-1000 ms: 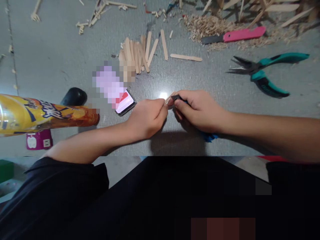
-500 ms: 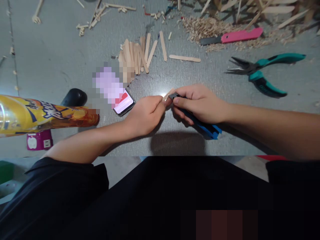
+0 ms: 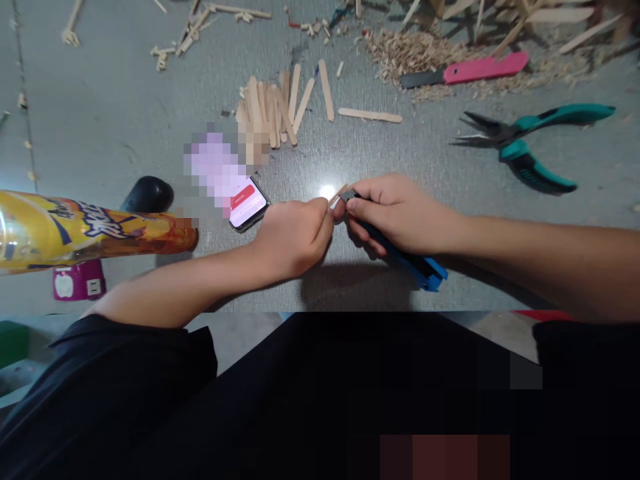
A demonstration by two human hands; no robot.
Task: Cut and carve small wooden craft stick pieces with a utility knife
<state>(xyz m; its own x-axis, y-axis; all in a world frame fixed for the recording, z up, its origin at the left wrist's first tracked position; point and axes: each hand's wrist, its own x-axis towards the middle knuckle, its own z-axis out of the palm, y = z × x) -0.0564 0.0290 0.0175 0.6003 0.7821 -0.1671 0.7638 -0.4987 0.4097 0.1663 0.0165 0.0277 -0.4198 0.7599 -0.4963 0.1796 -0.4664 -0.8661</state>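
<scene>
Near the table's front edge, my left hand (image 3: pixel 295 237) is closed in a pinch on a small wooden stick (image 3: pixel 339 193), most of it hidden by the fingers. My right hand (image 3: pixel 400 207) wraps round a blue and black utility knife (image 3: pixel 417 263), its grey tip by the thumb. The short blade lies against the stick, between the two hands. Just left of my left hand lies a phone (image 3: pixel 250 203) with a lit screen, partly blurred out. Beyond the hands, a bunch of flat wooden craft sticks (image 3: pixel 273 113) rests on the table, with one lone craft stick (image 3: pixel 370 116) to its right.
Teal-handled needle-nose pliers (image 3: pixel 510 137) lie open at right. Behind them are a pink folding knife (image 3: pixel 485 69) and a heap of wood shavings (image 3: pixel 405 52). At left are a yellow-labelled bottle (image 3: pixel 90 230), a black mouse (image 3: pixel 149 194) and a purple box (image 3: pixel 80 280).
The back end of the utility knife has swung slightly down and right in my right hand. My left hand has shifted a little lower. Both grips stay the same.
</scene>
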